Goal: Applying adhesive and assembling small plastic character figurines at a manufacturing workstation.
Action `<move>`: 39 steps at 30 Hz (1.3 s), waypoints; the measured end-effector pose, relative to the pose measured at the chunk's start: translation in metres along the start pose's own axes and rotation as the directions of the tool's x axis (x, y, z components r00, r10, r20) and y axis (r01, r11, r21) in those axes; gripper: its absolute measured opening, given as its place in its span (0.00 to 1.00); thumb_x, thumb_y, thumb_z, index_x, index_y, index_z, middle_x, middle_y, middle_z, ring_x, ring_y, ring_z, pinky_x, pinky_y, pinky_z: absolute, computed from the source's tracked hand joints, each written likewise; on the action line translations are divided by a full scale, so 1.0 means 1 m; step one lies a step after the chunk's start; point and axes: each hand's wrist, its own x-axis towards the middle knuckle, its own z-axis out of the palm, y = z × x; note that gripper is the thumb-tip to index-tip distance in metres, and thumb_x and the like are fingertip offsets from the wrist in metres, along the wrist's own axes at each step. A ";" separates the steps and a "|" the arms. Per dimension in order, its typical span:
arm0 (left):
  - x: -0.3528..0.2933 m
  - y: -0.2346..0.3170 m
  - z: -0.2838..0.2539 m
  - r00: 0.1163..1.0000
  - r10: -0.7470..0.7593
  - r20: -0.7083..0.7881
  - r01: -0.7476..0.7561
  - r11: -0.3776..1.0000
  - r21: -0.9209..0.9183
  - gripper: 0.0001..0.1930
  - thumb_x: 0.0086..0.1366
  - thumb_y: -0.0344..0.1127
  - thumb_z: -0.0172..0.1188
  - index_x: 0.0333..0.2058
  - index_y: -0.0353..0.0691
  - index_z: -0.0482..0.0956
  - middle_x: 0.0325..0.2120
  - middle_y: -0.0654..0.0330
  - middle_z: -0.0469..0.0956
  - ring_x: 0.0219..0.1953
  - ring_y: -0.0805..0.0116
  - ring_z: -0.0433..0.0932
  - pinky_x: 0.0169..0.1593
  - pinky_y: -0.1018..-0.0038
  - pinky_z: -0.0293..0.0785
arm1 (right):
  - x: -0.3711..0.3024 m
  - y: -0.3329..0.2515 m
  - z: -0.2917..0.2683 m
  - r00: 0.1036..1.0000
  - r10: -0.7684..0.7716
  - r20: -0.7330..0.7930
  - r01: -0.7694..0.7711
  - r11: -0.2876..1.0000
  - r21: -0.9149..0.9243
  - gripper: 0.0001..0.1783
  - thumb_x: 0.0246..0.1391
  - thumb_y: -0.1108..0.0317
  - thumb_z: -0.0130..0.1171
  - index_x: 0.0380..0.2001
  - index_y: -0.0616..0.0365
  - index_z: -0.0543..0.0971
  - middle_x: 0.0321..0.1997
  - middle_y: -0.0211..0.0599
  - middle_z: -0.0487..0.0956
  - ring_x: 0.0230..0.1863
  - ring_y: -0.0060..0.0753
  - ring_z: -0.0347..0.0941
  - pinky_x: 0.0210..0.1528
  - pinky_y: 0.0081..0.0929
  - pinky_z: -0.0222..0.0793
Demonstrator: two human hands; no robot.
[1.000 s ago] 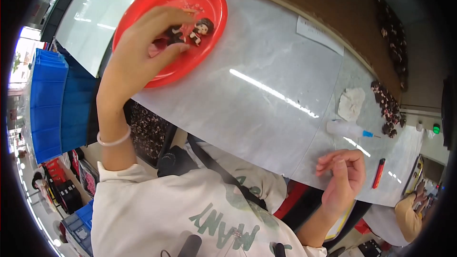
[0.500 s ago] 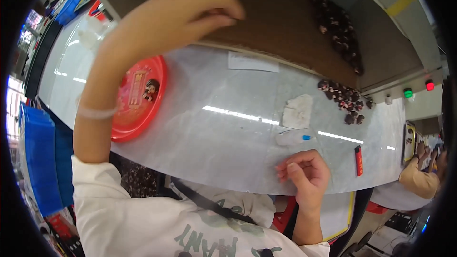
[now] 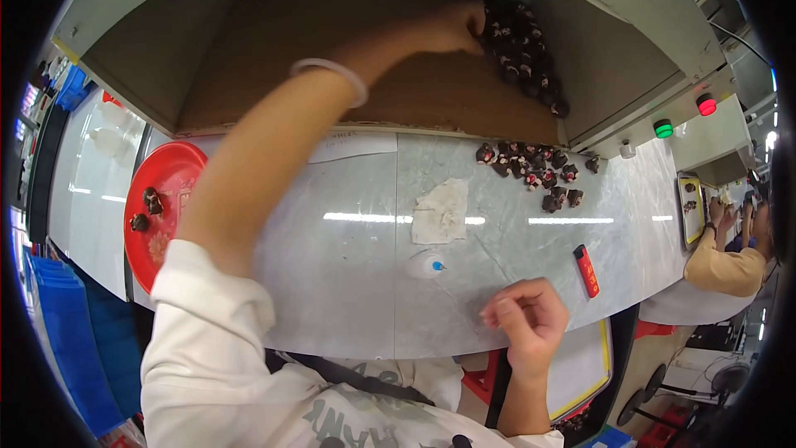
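Note:
My left hand (image 3: 456, 29) reaches far into the brown-floored box, at the left edge of a pile of small dark brown figures (image 3: 526, 54) with pinkish-white details. It is blurred; its thumb and fingers look apart, and no held thing can be made out. Low over the front of the table is my right hand (image 3: 531, 323), fingers curled in and thumb against them, with nothing visible inside. Beyond it lie a small translucent bottle with a blue tip (image 3: 433, 265) and a creased whitish cloth or paper (image 3: 440, 212). More dark figures (image 3: 535, 168) are grouped before the box.
A round red tray (image 3: 153, 250) with a couple of dark figures on it sits at left, partly behind my left arm. A slim red black-ended object (image 3: 587, 272) lies at right. Green (image 3: 663, 129) and red (image 3: 706, 104) lights mark the box's front. A co-worker's arms (image 3: 728, 261) show far right.
My left hand has moved right and deeper into the box, over to the pile. The whole view has shifted, showing more of the box. My right hand stays curled over the table's front.

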 end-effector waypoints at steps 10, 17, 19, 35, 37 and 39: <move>-0.212 0.125 -0.060 0.948 -0.289 0.132 0.305 0.710 -0.635 0.15 0.51 0.32 0.62 0.38 0.36 0.72 0.33 0.60 0.72 0.37 0.74 0.71 0.40 0.79 0.69 | 0.036 0.011 0.038 0.915 -0.259 0.310 0.375 0.831 -0.410 0.19 0.38 0.77 0.59 0.39 0.62 0.72 0.38 0.35 0.74 0.39 0.28 0.71 0.44 0.21 0.64; -0.309 0.183 0.006 0.836 -0.528 0.148 0.326 0.262 -0.909 0.17 0.45 0.33 0.67 0.33 0.31 0.74 0.30 0.53 0.74 0.33 0.67 0.74 0.38 0.75 0.72 | 0.017 0.003 0.038 0.930 -0.165 0.328 0.224 0.963 -0.149 0.18 0.42 0.71 0.62 0.38 0.65 0.71 0.36 0.36 0.74 0.38 0.28 0.71 0.42 0.24 0.66; -0.307 0.182 0.022 0.776 -0.596 0.206 0.353 0.141 -0.925 0.17 0.45 0.32 0.67 0.33 0.30 0.74 0.31 0.53 0.74 0.33 0.66 0.74 0.39 0.74 0.72 | 0.011 -0.006 0.037 0.958 0.073 0.277 -0.117 0.982 0.146 0.21 0.42 0.64 0.63 0.36 0.66 0.71 0.34 0.38 0.73 0.33 0.28 0.71 0.36 0.23 0.67; -0.295 0.171 0.072 0.846 -0.531 0.039 0.179 0.216 -0.960 0.20 0.47 0.27 0.64 0.40 0.29 0.70 0.37 0.51 0.72 0.36 0.68 0.73 0.41 0.76 0.73 | 0.003 -0.026 0.014 0.968 -0.132 0.211 0.162 0.978 -0.131 0.30 0.41 0.51 0.62 0.37 0.66 0.66 0.35 0.50 0.71 0.40 0.36 0.67 0.42 0.25 0.62; -0.295 0.172 0.073 0.844 -0.535 0.028 0.183 0.238 -0.954 0.20 0.46 0.28 0.65 0.39 0.29 0.70 0.37 0.51 0.72 0.36 0.69 0.73 0.40 0.77 0.74 | 0.001 -0.030 0.017 0.972 -0.126 0.200 0.157 0.977 -0.147 0.29 0.44 0.51 0.60 0.38 0.67 0.66 0.35 0.50 0.71 0.40 0.37 0.68 0.42 0.25 0.62; -0.295 0.173 0.073 0.837 -0.546 0.019 0.178 0.240 -0.954 0.21 0.45 0.28 0.65 0.39 0.29 0.70 0.36 0.51 0.72 0.35 0.69 0.73 0.40 0.77 0.74 | 0.002 -0.030 0.019 0.962 -0.132 0.241 0.182 0.962 -0.202 0.29 0.46 0.51 0.57 0.39 0.69 0.66 0.36 0.50 0.70 0.39 0.38 0.68 0.41 0.28 0.65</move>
